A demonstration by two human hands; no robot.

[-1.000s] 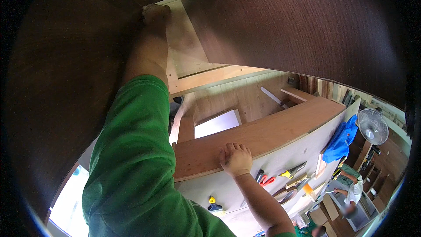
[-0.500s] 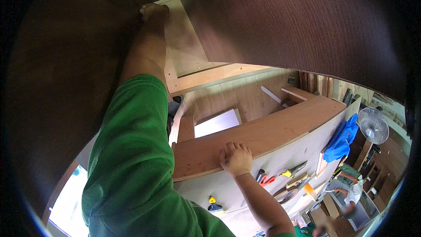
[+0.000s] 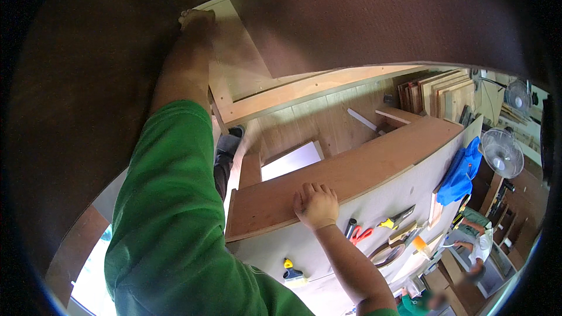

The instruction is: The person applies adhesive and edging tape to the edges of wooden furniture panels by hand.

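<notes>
My left hand [image 3: 196,19] reaches high into the corner of dark wood-grain panels [image 3: 374,11] beside a pale board [image 3: 240,52]; its fingers are shadowed and their grip is unclear. My right hand [image 3: 318,206] rests on a reddish plywood rail [image 3: 374,164], fingers bent but slightly apart, holding nothing. Below that rail, a pale work surface [image 3: 257,250] carries a scraper-like tool with a yellow part [image 3: 293,272], a dark cylinder [image 3: 350,228], red-handled cutters [image 3: 362,234] and a yellow-handled saw [image 3: 398,217].
A light timber frame [image 3: 281,96] lies over a wooden floor [image 3: 310,117], near a white panel [image 3: 290,164] and my foot [image 3: 233,137]. At right are stacked boards [image 3: 436,93], fans [image 3: 502,153], a blue cloth [image 3: 459,172] and two other people [image 3: 482,244] [image 3: 418,301].
The view has shifted, showing more stacked boards, a second fan and my foot. The dark upper panel's lower edge sits higher in the picture. My hands keep much the same position.
</notes>
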